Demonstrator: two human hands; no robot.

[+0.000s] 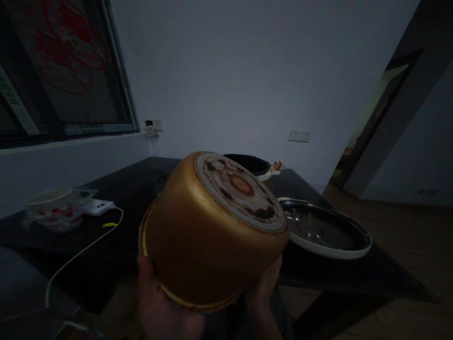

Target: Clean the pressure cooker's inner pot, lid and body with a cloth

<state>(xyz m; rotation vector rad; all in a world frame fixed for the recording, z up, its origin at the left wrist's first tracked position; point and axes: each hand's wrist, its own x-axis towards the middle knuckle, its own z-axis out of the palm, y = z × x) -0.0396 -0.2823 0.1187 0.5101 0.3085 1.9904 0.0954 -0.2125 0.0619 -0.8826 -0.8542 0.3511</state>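
Note:
A gold-coloured cooker inner pot point(198, 236) is held up in front of me, tipped so its stained grey base faces up and to the right. My left hand point(166, 307) is wrapped around its rim at the lower left, with the thumb on the outer wall. My right hand point(264, 288) supports the pot from below on the right; its fingers are partly hidden behind the wall. Behind the pot stands the cooker body point(269, 174) with a dark opening, largely covered from view. A round lid point(332, 252) with a pale rim lies inside-up at the right.
The dark table point(141, 174) meets a pale wall with sockets point(299, 136). At left are a bowl in clear plastic wrapping point(53, 208) and a white power strip point(99, 207) with a trailing cable point(85, 248). The table's corner point(430, 295) juts out at right.

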